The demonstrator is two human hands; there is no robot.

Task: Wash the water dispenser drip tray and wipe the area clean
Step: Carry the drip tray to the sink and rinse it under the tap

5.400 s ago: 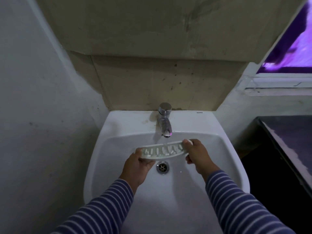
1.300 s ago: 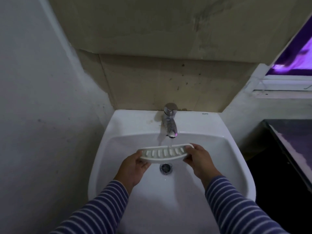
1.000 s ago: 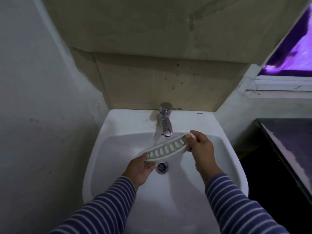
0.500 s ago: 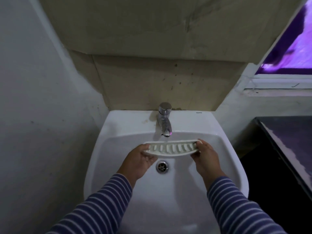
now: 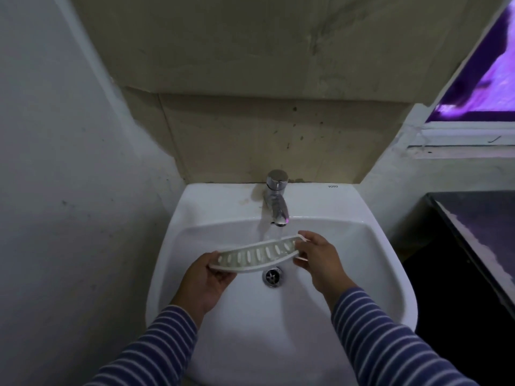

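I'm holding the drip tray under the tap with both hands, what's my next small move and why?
Probably slide the tray rightward, so its left half passes under the tap. The water seems to land only near the right end, by your right hand, while the slotted stretch toward your left hand sits lower, away from the stream.

The person wears a long-sleeved top with stripes. The left sleeve and the right sleeve share one pattern: broad dark navy bands alternate with thin pale ones, each ringing the arm crosswise. In the dim, violet-tinted light the pale lines read as whitish or lilac; which of the two cannot be told. Both sleeves fit closely and end at the wrist, and beyond them the left hand and right hand are bare.
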